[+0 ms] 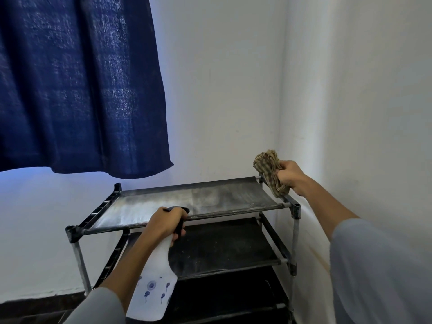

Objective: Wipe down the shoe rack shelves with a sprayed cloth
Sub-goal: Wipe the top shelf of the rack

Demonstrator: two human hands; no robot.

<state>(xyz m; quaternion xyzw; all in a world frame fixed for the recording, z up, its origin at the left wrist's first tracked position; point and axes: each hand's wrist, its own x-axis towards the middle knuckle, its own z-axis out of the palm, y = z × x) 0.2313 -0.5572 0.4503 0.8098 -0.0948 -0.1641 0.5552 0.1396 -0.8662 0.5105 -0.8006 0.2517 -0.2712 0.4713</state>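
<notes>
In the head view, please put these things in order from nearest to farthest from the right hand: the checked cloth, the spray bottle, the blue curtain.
From the right hand:
1. Checked cloth, gripped in that hand, above the rack's right end.
2. Spray bottle, held in the left hand at the rack's front.
3. Blue curtain, hanging upper left, behind the rack.

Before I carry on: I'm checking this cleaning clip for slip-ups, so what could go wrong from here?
1. The spray bottle in the left hand points at the top shelf, while the cloth in the right hand is off to the side: spray may miss the cloth.
2. Mist could drift onto the white wall close behind.
3. The dust on the shelf may smear when wet.
</notes>
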